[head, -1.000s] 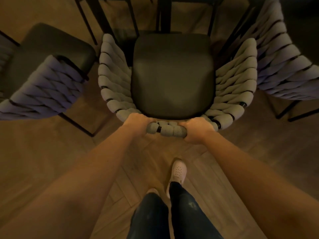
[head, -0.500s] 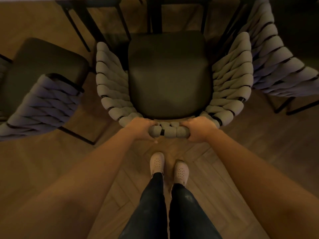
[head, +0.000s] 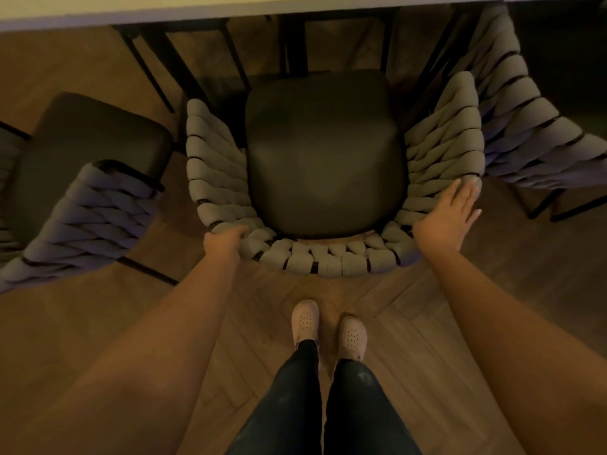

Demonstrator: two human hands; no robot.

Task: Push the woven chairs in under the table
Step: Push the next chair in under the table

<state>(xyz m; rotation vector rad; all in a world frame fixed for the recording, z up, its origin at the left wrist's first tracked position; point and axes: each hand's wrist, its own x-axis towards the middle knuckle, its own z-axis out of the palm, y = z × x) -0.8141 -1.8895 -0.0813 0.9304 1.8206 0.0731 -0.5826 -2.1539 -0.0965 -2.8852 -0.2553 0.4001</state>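
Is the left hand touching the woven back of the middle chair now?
Touching. The head view shows the left hand with its fingers curled over the woven back of the middle chair, no gap visible.

three woven chairs (head: pixel 325 178), one table (head: pixel 230 8), two hands (head: pixel 450 218)

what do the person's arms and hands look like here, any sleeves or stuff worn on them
Both forearms are bare as far up as the view shows, with no sleeves in sight. The left hand and right hand wear no gloves, and no watch, bracelet or ring can be made out in this dim light. The right hand's fingernails look pale and fairly long.
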